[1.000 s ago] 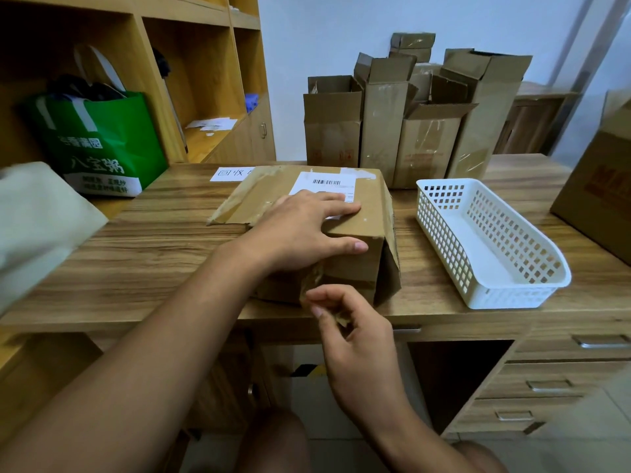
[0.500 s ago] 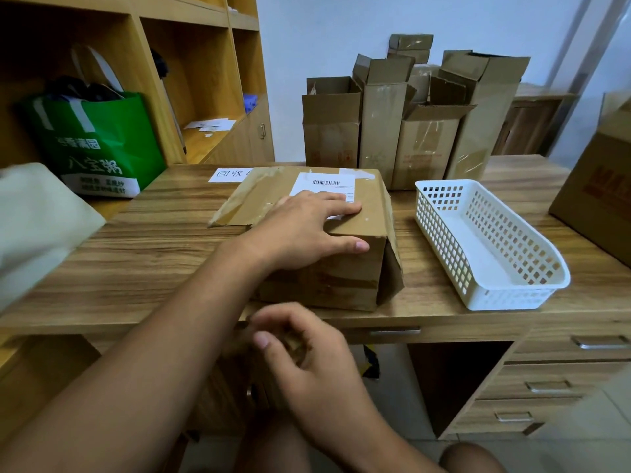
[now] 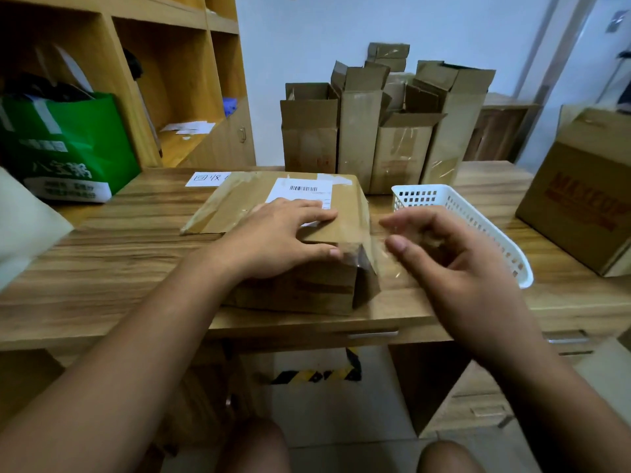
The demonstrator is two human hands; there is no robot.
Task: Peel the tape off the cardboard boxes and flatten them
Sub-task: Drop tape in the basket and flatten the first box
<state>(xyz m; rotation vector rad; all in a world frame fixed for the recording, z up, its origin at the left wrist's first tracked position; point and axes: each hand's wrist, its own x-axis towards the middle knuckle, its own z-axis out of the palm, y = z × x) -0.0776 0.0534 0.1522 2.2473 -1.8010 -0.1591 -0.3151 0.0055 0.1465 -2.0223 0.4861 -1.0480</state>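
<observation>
**Peeling tape off the labelled box's corner**

L to R: green bag [image 3: 75, 138] sits far left on the surface [image 3: 119, 268]. Left hand [image 3: 280, 233] lies flat, fingers [image 3: 317, 214] straight, pressing the top of the cardboard box [image 3: 307, 288], which is mid-surface near the front edge. Clear tape [image 3: 379, 257] runs from the box's near right corner to the right hand [image 3: 457, 268], which curls round a crumpled wad of it. White basket [image 3: 495, 240] sits just behind. Risks, imo: a sharp pull snaps the tape or rips cardboard; the wad sticks to skin; the box skids if the left hand eases.
</observation>
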